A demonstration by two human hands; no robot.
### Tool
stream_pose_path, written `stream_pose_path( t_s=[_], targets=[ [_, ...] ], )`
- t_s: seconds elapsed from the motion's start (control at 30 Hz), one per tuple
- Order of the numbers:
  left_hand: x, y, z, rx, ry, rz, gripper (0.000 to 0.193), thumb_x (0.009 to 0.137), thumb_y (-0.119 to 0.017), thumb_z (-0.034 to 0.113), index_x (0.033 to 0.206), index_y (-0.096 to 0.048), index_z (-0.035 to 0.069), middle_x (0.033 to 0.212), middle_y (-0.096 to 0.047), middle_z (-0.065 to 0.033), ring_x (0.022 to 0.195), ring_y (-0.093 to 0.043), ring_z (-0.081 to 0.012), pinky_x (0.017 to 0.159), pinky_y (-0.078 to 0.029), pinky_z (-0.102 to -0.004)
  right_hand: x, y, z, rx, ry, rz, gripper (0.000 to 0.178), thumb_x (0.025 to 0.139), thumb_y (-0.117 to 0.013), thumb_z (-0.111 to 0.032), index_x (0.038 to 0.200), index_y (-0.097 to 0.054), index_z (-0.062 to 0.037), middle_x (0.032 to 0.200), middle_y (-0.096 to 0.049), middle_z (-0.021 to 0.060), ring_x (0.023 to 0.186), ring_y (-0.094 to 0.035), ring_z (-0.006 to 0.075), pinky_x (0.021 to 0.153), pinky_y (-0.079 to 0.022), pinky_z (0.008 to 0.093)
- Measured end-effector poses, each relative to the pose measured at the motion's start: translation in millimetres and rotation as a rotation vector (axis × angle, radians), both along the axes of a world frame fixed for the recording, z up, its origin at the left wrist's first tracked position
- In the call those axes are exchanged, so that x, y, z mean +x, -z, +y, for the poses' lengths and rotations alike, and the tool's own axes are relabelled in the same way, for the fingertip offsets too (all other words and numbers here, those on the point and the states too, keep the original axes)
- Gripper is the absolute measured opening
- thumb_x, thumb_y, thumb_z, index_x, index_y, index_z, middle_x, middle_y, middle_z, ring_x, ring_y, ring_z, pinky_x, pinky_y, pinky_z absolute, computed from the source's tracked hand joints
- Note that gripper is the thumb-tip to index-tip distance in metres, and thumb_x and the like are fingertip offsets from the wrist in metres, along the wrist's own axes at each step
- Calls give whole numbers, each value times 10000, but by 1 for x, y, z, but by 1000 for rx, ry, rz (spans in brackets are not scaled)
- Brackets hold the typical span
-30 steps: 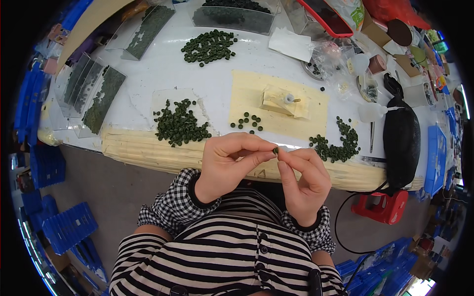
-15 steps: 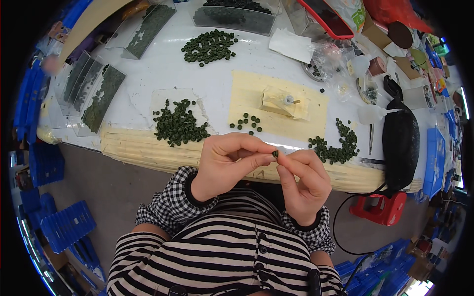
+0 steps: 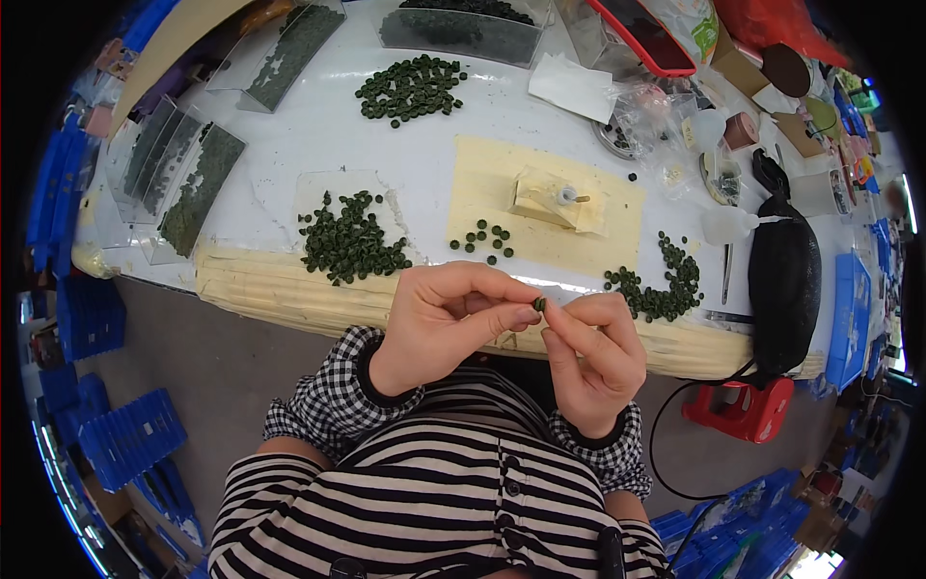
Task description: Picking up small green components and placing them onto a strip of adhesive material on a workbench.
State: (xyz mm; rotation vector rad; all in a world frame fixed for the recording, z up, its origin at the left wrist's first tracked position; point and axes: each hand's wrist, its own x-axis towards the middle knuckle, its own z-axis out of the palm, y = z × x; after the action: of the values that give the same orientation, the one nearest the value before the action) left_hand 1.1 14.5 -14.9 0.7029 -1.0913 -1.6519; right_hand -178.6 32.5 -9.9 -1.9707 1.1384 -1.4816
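Piece (image 3: 539,303), dark green, sat pinched in the left hand (image 3: 436,320), the right hand (image 3: 600,365), its grip parted, just right of it.

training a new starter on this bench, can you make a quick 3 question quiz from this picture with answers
1. Multiple choice: what is pinched between the thumb and forefinger of the left hand?
a) tweezers
b) a green piece
c) a phone

2. True or false: the white paper lies on the yellow sheet.

3. Fill in the blank: the red stool stands on the ____.

Key:
1. b
2. False: the white paper lies beyond the yellow sheet, farther from the person.
3. floor
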Motion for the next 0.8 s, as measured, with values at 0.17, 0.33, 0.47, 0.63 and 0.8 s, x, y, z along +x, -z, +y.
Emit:
stream_pose_path(
  t_s=[0.17,0.33,0.47,0.63,0.8],
  targets=[
    [1,-1,1,16,0,-20,180,867,-657,-58,1045,-681,-50,987,-703,-127,899,-680,-140,785,-555,-228,0,1,-1,-39,-10,23,354,716,-748,61,1051,-735,-52,809,-637,35,698,-557,170,624,-418,272],
    [2,-1,-3,-274,-86,-244,161,852,-652,-92,999,-695,-45,938,-699,-143,863,-684,-165,755,-560,-252,0,2,3,89,-77,-78,364,723,-740,84,1065,-726,-37,815,-634,50,704,-563,174,606,-433,258],
    [5,-1,-2,-149,-25,-155,160,850,-673,-62,1003,-707,-29,952,-705,-109,859,-676,-126,747,-547,-222,0,-1,4,74,-91,-65,366,728,-732,98,1072,-721,-28,819,-634,59,701,-570,171,591,-446,252],
    [8,-3,-3,5,37,-71,145,859,-671,-52,997,-708,-28,951,-701,-110,854,-673,-122,749,-545,-214,1,-2,4,-25,-55,49,371,731,-731,100,1078,-720,-30,822,-637,59,696,-577,166,584,-454,257],
    [6,-2,-3,-75,4,-126,141,864,-674,-37,1002,-707,-27,941,-699,-106,850,-671,-116,750,-544,-211,0,-1,2,10,-76,-20,379,730,-734,99,1085,-718,-33,825,-638,55,702,-577,167,595,-451,256]
  ],
)
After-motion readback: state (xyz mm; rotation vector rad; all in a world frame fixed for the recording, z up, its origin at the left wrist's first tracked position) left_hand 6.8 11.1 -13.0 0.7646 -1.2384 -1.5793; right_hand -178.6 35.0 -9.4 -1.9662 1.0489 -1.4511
